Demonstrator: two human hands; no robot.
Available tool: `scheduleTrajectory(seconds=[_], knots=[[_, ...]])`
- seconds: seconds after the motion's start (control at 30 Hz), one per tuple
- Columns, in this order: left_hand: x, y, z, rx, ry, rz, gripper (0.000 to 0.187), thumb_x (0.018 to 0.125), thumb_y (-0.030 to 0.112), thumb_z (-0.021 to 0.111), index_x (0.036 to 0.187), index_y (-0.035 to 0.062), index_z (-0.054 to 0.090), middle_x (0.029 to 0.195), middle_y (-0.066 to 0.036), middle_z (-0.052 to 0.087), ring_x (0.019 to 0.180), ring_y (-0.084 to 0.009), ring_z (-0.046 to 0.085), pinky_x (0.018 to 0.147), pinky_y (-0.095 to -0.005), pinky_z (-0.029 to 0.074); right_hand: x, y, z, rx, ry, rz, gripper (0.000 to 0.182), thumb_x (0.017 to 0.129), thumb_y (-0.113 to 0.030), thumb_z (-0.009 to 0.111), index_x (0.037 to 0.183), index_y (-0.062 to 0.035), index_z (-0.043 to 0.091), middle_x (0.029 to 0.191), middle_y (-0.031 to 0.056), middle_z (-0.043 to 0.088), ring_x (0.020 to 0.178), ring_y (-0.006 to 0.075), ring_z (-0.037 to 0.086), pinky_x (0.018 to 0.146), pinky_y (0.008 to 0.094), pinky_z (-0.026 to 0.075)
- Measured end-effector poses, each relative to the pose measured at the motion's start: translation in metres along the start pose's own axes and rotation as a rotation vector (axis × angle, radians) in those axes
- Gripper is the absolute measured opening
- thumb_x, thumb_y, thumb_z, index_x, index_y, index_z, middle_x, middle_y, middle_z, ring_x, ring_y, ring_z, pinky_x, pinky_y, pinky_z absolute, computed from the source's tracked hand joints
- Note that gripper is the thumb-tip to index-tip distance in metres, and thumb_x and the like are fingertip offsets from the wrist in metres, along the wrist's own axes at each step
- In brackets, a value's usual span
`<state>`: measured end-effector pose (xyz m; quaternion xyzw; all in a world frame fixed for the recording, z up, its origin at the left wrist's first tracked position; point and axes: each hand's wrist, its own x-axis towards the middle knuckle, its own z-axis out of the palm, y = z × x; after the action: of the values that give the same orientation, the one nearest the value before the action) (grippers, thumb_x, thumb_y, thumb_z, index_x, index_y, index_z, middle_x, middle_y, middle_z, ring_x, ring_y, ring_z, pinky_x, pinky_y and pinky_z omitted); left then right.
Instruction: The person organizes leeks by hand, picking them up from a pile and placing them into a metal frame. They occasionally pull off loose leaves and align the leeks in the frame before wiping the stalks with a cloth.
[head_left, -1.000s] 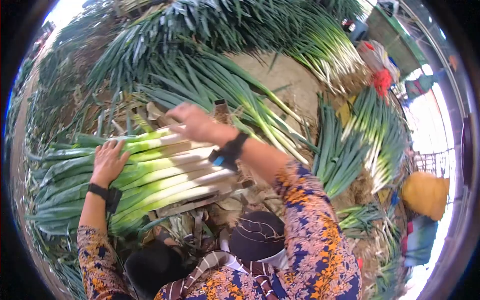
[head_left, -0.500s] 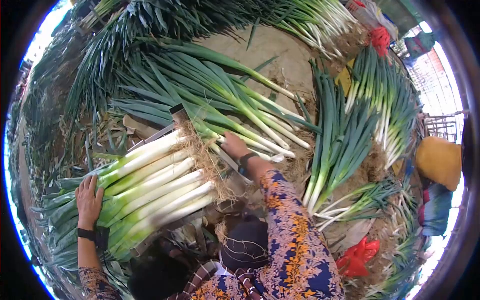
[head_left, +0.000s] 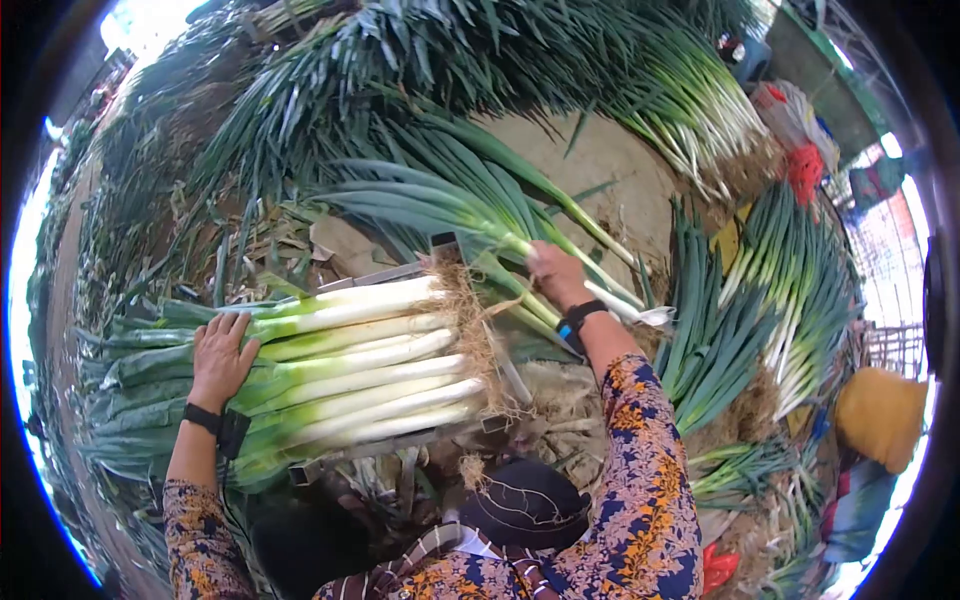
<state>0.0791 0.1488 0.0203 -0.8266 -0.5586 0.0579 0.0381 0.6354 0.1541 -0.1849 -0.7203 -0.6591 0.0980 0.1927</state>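
I can read no text, label, brand, number or sign anywhere in the head camera's view.

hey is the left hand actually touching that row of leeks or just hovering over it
Touching. The head view shows the left hand resting palm down on the green part of the leeks.
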Motion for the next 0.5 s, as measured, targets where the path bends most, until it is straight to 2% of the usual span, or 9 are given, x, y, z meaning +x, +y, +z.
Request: scheduleTrajectory(seconds=[0.07,0.13,0.23,0.3,0.4,0.43,0.5], knots=[[-0.002,-0.001,0.000,-0.002,0.008,0.000,0.049,0.088,0.036,0.059,0.129,0.0083,0.057,0.123,-0.010,0.058,0.119,-0.0296,0.051,0.100,-0.0448,0.036,0.025,0.012,-0.017,-0.111,0.117,-0.129,0.021,0.091,-0.032,0.055,0.105,-0.0165,0.059,0.092,0.0151,0.068,0.083,0.0388,0.066,0.065,0.0510,0.052],[-0.002,-0.005,0.006,-0.007,0.045,0.010,0.048,0.088,0.039,0.059,0.125,0.0092,0.059,0.118,-0.010,0.060,0.116,-0.0279,0.053,0.097,-0.0439,0.038,0.047,-0.003,-0.048,-0.241,0.125,-0.031,0.020,0.091,-0.032,0.055,0.099,-0.0147,0.057,0.091,0.0143,0.068,0.081,0.0379,0.066,0.062,0.0522,0.052],[-0.007,-0.006,0.005,-0.029,0.052,-0.007,0.046,0.089,0.041,0.058,0.123,0.0098,0.060,0.117,-0.009,0.061,0.116,-0.0263,0.054,0.097,-0.0434,0.038,0.074,-0.027,-0.091,0.017,0.355,-0.297,0.030,0.092,-0.030,0.059,0.116,-0.0114,0.060,0.093,0.0185,0.068,0.086,0.0391,0.065,0.069,0.0500,0.051],[-0.008,-0.006,0.003,-0.031,0.015,-0.035,0.046,0.091,0.041,0.057,0.125,0.0098,0.059,0.121,-0.010,0.060,0.118,-0.0270,0.052,0.099,-0.0435,0.037,0.077,-0.070,-0.125,-0.034,0.281,-0.165,0.038,0.093,-0.029,0.062,0.125,-0.0077,0.058,0.093,0.0189,0.067,0.087,0.0371,0.065,0.074,0.0440,0.052],[-0.008,-0.010,0.009,-0.033,0.045,-0.026,0.046,0.091,0.042,0.057,0.124,0.0104,0.060,0.120,-0.009,0.061,0.116,-0.0264,0.053,0.099,-0.0432,0.037,0.065,-0.164,-0.172,0.196,0.225,-0.175,0.038,0.095,-0.029,0.062,0.125,-0.0057,0.059,0.089,0.0158,0.067,0.081,0.0326,0.065,0.073,0.0395,0.051],[-0.008,-0.010,0.011,-0.029,0.062,-0.023,0.046,0.091,0.043,0.058,0.123,0.0109,0.061,0.116,-0.009,0.063,0.114,-0.0259,0.054,0.098,-0.0427,0.038,0.067,-0.188,-0.169,0.362,0.302,-0.299,0.039,0.094,-0.029,0.065,0.122,-0.0022,0.061,0.085,0.0123,0.066,0.074,0.0238,0.062,0.069,0.0353,0.049],[-0.009,-0.008,0.004,-0.037,0.023,-0.037,0.046,0.090,0.043,0.058,0.123,0.0108,0.061,0.114,-0.009,0.063,0.112,-0.0258,0.055,0.097,-0.0426,0.038,0.070,-0.247,-0.176,0.453,0.176,-0.347,0.040,0.092,-0.030,0.067,0.119,-0.0012,0.061,0.084,0.0115,0.066,0.072,0.0199,0.061,0.067,0.0342,0.049]])
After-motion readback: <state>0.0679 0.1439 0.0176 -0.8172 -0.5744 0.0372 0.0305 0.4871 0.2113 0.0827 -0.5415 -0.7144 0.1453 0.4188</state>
